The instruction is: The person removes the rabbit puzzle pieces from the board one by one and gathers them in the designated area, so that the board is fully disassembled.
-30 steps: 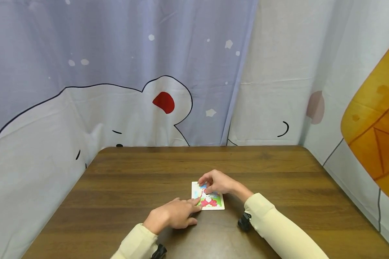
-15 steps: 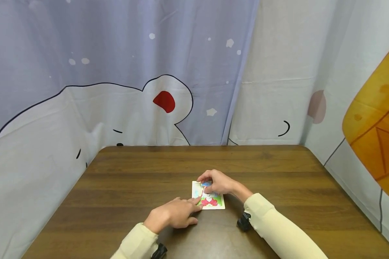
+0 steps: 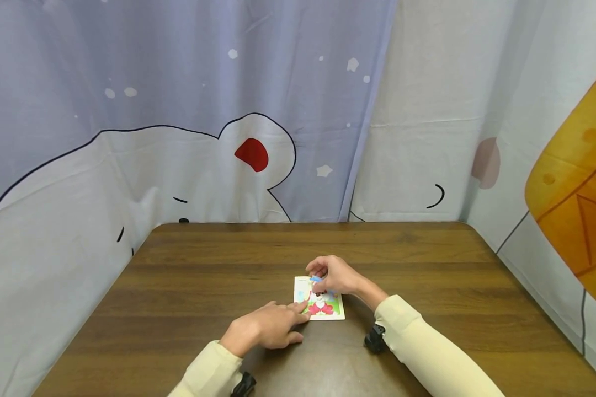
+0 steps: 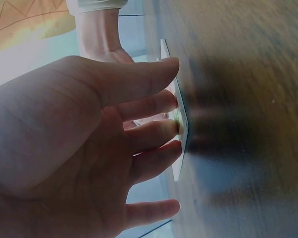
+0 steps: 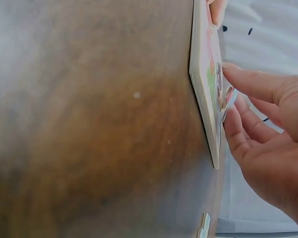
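Brown table (image 3: pixel 189 286), picture board (image 3: pixel 324 309) under straight-fingered left hand (image 3: pixel 270 326) and right hand (image 3: pixel 336 274) clamped on a piece (image 5: pixel 230 100).

We record a picture board (image 3: pixel 323 306) bordered in off-white, printed green, red, white and pale blue. We note blue on the small piece (image 3: pixel 316 279). We find the table (image 3: pixel 218 270) brown with darker grain bands, the sleeves (image 3: pixel 437 347) pale cream, the curtain (image 3: pixel 189 60) lavender and white with white stars, black outlines, red and orange patches.

The right grip (image 3: pixel 335 277) has shifted slightly farther away, tilting the blue piece (image 3: pixel 316 279).
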{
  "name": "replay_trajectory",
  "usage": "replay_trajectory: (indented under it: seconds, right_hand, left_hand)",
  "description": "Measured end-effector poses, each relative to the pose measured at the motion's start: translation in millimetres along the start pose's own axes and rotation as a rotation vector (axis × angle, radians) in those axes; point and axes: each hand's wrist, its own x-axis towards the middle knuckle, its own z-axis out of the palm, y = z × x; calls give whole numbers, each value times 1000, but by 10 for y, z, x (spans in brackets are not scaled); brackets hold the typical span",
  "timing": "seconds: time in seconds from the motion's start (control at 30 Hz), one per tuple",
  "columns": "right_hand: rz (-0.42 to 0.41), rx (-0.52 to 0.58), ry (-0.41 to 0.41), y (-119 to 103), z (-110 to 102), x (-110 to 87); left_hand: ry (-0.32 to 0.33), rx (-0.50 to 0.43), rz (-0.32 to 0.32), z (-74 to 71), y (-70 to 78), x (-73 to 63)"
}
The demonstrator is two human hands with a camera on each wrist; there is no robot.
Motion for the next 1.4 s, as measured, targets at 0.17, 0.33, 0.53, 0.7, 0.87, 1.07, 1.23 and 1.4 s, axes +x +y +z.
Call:
replay_trajectory:
  seconds: [0.17,0.33,0.53,0.7,0.87,1.07,1.23,1.4]
  right_hand:
    - [26,14,35,7,1,-12]
    - [28,-17,65,-53,-53,-57]
    - [54,-49,107,-95,-166,-128]
    - [73,-48,111,-47,-260,-207]
    - [83,-47,129,29,-354,-274]
    - [94,-21,188,87,-452,-367]
    - [102,-7,212,122,-524,-439]
    - [142,4,226,248,-620,-534]
  left_hand:
    - [-6,-11,-7,17,-6,6]
    - [-3,-7,-5,18,-9,13]
    - [-1,2,-10,3,3,15]
    - [-8,-9,-16,12,14,12]
    - [-14,-10,-24,4,11,11]
    - [-14,-18,-30,4,10,6]
    - [-11,-14,-31,0,13,5]
    - [-13,-21,-32,4,16,-2]
